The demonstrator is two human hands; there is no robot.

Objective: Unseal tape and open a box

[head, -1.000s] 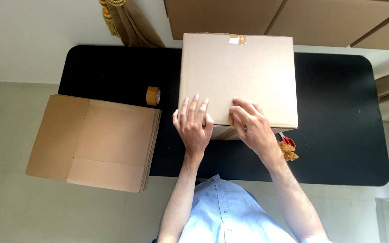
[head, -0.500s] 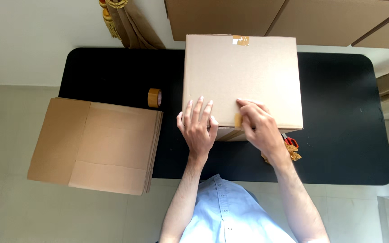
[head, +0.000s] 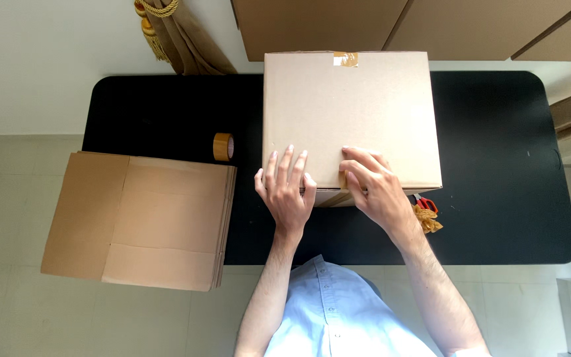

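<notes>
The closed cardboard box (head: 350,119) sits at the middle of the black desk (head: 497,165). The left hand (head: 287,192) lies flat, fingers spread, pressing its near edge; the right hand (head: 373,186) pinches a strip of brown tape (head: 343,179) over that edge — sealing, by the look of it. Smoothing the strip down the near face seems due next, the left hand steadying the box. A tape roll (head: 223,146) stands near — beside stacked flat cardboard (head: 140,218).
</notes>
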